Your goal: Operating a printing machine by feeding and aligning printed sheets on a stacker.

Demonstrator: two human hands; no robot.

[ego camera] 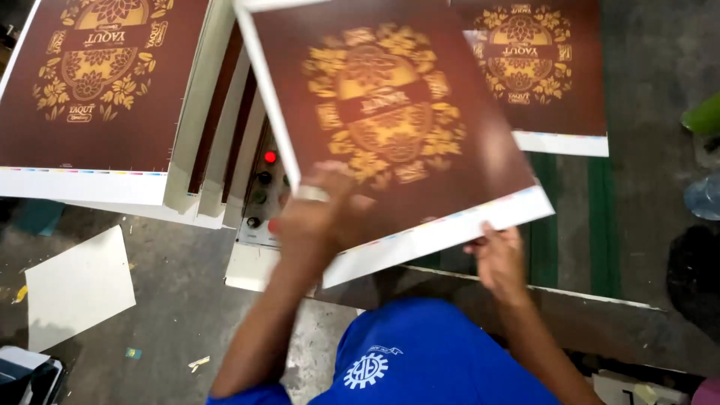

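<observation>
Both hands hold a brown printed sheet with gold ornament, tilted and blurred, above the surface. The left hand at 7 o'clock has its grip closed over the sheet's near edge (a ring shows); the right hand at 5 o'clock pinches underneath. A stack of like sheets lies at 10 o'clock

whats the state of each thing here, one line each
left hand: on top of the held sheets, thumb and fingers pressing down
right hand: under the near edge of the held sheets, gripping
held brown printed sheets: lifted, tilted, blurred
left stack of printed sheets: lying flat in stepped piles
far printed sheet: lying flat, partly covered
red indicator light: lit
loose white sheet: flat on the floor
</observation>
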